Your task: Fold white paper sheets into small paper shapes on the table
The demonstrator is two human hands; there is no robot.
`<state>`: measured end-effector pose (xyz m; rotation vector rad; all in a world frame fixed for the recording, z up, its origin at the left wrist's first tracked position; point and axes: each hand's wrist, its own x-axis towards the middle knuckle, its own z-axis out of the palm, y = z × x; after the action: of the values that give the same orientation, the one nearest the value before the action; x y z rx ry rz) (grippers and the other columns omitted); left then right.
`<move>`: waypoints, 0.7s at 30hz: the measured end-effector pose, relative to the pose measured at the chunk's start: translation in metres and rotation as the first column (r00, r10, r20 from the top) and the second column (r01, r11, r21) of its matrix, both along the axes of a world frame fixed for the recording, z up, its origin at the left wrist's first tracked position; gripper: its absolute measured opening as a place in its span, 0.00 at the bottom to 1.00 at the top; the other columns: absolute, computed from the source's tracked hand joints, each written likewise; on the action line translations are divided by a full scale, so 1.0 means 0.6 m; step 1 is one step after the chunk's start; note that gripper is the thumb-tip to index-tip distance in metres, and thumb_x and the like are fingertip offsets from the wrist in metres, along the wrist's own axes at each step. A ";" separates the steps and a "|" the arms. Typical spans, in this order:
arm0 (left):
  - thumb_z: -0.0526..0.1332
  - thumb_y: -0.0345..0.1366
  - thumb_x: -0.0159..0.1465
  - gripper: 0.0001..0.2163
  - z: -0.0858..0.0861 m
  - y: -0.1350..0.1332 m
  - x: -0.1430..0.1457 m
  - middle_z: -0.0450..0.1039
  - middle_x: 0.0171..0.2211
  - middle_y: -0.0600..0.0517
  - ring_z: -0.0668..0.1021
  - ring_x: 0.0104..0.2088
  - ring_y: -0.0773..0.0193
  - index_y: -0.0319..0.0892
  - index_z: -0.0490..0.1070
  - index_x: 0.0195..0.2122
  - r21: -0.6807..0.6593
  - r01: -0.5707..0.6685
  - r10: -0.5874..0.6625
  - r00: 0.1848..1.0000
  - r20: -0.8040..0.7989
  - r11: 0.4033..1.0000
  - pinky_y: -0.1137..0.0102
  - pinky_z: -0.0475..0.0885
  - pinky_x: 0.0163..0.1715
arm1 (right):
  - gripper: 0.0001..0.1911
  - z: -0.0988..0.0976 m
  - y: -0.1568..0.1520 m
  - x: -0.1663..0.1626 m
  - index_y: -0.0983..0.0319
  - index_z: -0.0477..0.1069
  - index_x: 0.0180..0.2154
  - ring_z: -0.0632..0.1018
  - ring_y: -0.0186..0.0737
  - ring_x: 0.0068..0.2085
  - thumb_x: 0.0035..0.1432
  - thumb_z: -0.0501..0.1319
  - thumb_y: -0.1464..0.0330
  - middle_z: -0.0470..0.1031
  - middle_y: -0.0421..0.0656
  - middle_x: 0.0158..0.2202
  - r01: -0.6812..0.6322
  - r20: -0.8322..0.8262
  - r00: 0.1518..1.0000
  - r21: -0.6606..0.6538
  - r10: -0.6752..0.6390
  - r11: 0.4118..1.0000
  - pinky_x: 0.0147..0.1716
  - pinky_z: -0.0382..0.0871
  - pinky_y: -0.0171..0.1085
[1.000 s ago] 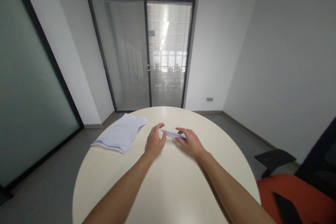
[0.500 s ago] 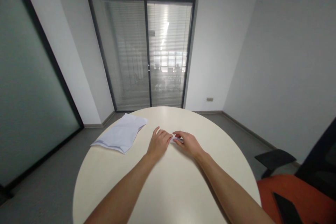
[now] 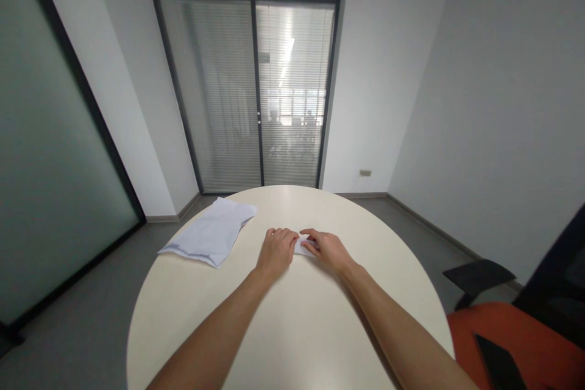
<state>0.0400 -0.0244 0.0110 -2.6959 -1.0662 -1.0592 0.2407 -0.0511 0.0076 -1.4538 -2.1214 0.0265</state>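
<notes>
Since the first frame, the left hand (image 3: 276,254) has been moving in toward the right hand (image 3: 331,250), and its fingers, then spread apart from the small white paper (image 3: 300,247), are now curling down at the paper's left end. That paper, then showing as a thin strip held edge-on, is now showing more of its pale face and lying lower, close to the table (image 3: 292,329); whether it is fully resting on the top, I cannot tell.

The right hand is pinching the paper near its right end, with the thumb on the near side and the index finger reaching over the far side. The left hand is bending its fingers and touching the left end; its thumb is staying hidden, so I cannot tell whether it is gripping or only pressing.

The paper is sitting between the two hands, just right of the left fingertips and partly under the right fingers. Its visible part is pointing sideways, and its long axis seems to be running from left hand to right hand, though both ends are being covered.

Farther left, a stack of loose white sheets (image 3: 212,228) is lying slantwise near the table's far left edge, well apart from both hands. An orange chair (image 3: 539,347) is standing at the right.
</notes>
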 end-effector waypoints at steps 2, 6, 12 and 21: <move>0.56 0.31 0.70 0.07 -0.004 0.004 0.000 0.78 0.39 0.49 0.76 0.41 0.56 0.44 0.73 0.42 -0.018 -0.006 0.006 1.000 -0.005 1.000 0.59 0.64 0.47 | 0.20 0.001 -0.001 0.000 0.54 0.67 0.59 0.81 0.43 0.41 0.66 0.58 0.64 0.82 0.42 0.43 0.006 0.012 1.000 0.003 -0.006 1.000 0.41 0.70 0.38; 0.57 0.28 0.68 0.09 -0.014 0.012 -0.002 0.78 0.42 0.49 0.76 0.44 0.56 0.44 0.73 0.46 -0.033 -0.032 0.030 0.999 -0.043 0.999 0.57 0.66 0.49 | 0.23 0.003 -0.004 -0.006 0.58 0.65 0.61 0.79 0.43 0.46 0.65 0.58 0.68 0.81 0.45 0.47 -0.012 0.061 0.998 0.031 0.010 0.999 0.50 0.67 0.42; 0.56 0.25 0.66 0.17 -0.027 0.016 -0.005 0.73 0.57 0.50 0.70 0.59 0.57 0.47 0.73 0.53 -0.006 0.022 -0.023 0.987 -0.156 1.000 0.49 0.49 0.68 | 0.17 0.001 -0.008 -0.010 0.59 0.71 0.55 0.74 0.47 0.54 0.66 0.57 0.68 0.78 0.47 0.51 0.044 0.165 0.985 0.021 -0.047 0.999 0.60 0.57 0.50; 0.53 0.36 0.71 0.16 -0.030 0.012 -0.009 0.74 0.57 0.48 0.75 0.57 0.58 0.45 0.74 0.55 -0.237 -0.038 -0.014 0.977 -0.213 0.971 0.63 0.69 0.58 | 0.17 -0.014 0.002 -0.007 0.60 0.77 0.51 0.75 0.45 0.51 0.68 0.54 0.64 0.78 0.48 0.50 -0.137 0.070 0.988 -0.033 0.139 0.990 0.54 0.67 0.43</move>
<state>0.0349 -0.0169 -0.0068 -2.8991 -1.2391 -0.6547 0.2363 -0.0500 -0.0007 -1.3392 -2.2865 0.0567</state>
